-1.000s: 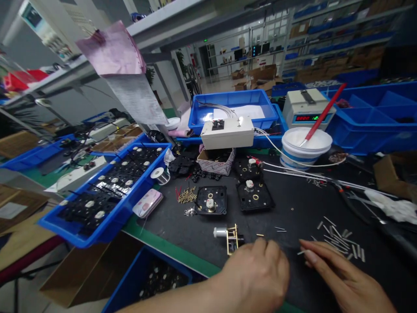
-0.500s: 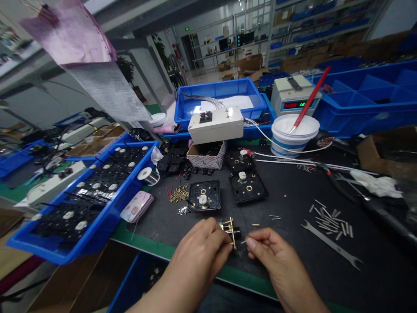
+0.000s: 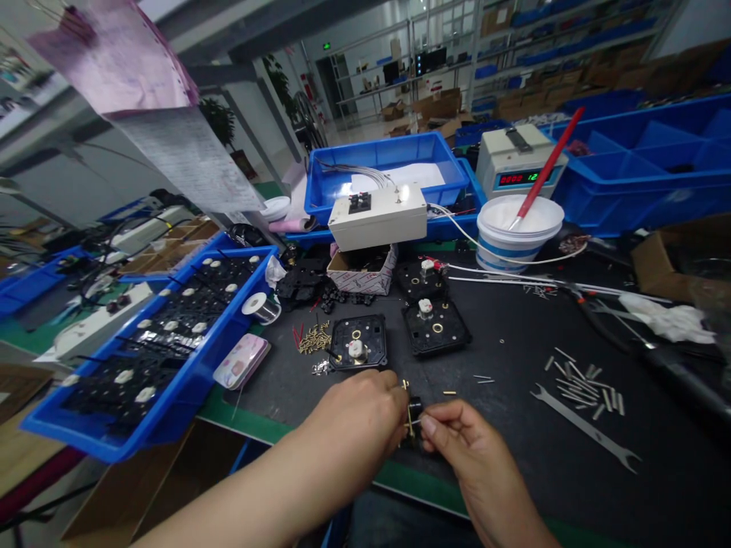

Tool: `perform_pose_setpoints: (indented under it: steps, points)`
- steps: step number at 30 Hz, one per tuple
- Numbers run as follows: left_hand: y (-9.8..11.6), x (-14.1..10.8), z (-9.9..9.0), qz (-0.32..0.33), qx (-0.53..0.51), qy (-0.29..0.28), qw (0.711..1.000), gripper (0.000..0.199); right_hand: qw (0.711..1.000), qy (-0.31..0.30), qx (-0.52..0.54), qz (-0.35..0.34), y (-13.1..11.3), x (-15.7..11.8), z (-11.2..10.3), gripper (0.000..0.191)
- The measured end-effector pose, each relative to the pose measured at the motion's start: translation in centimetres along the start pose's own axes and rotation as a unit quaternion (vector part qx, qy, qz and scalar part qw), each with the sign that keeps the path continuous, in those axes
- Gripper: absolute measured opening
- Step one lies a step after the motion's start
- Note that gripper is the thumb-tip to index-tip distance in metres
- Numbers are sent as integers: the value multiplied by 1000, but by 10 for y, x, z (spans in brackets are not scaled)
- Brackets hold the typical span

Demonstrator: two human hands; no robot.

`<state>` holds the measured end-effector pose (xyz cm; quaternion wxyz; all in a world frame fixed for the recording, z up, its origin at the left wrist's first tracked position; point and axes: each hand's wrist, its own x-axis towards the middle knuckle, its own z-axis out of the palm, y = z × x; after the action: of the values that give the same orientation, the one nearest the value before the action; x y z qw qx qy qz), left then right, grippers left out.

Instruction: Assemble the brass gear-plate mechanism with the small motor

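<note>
left hand: curling its fingers (image 3: pixel 365 411) around the left side of the gear unit (image 3: pixel 410 417); fingertips are partly hidden
right hand: pinching a thin pin (image 3: pixel 417 421) between thumb and index finger, hand (image 3: pixel 477 445) closing from the right, pin pointing at the gear unit
gear unit: sitting between the hands near the table's front edge, brass plate and black cylinder showing, rest hiding behind the left hand
housings: left housing (image 3: pixel 359 342) lying just beyond the left hand; right housing (image 3: pixel 437 327) lying to its right, farther back
brass pin: one (image 3: pixel 450 393) lying just beyond the right hand
steel pins: two (image 3: pixel 483 379) lying to the right of the brass pin; a loose pile (image 3: pixel 585 387) lying farther right
spanner: (image 3: pixel 588 428) lying on the table (image 3: pixel 514 472), just on the near side of the pile
brass parts: heaping (image 3: pixel 315 339) left of the left housing
spool: (image 3: pixel 261 308) standing beside the blue tray (image 3: pixel 122 449), which is holding more black parts (image 3: pixel 171 327)
tub: (image 3: pixel 517 232) standing at the back, red brush (image 3: pixel 551 167) leaning in it
</note>
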<state>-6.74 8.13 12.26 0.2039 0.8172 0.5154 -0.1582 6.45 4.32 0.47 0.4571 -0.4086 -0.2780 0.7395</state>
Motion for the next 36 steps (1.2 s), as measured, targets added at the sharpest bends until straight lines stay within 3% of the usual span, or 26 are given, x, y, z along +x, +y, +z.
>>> perform_pose_setpoints:
  steps: [9,17,25,29,33,36]
  points:
    - [-6,6,-2,0,-43,-5,999,8,1000,-7,7,-23,14,3,-2,23]
    - [-12,5,4,-3,-67,24,997,5,997,-18,-29,-69,18,7,-8,13]
    - [-15,5,8,12,-90,33,995,8,983,-4,-68,-171,22,4,0,6]
    - [-16,6,9,4,-104,36,994,8,976,-34,-110,-186,24,-1,0,8]
    - [-15,-3,7,-7,-115,42,992,7,933,-94,-275,-214,14,-11,-17,26]
    - [-15,-14,12,-30,-137,87,986,14,893,-51,-390,-219,-4,-14,-45,28]
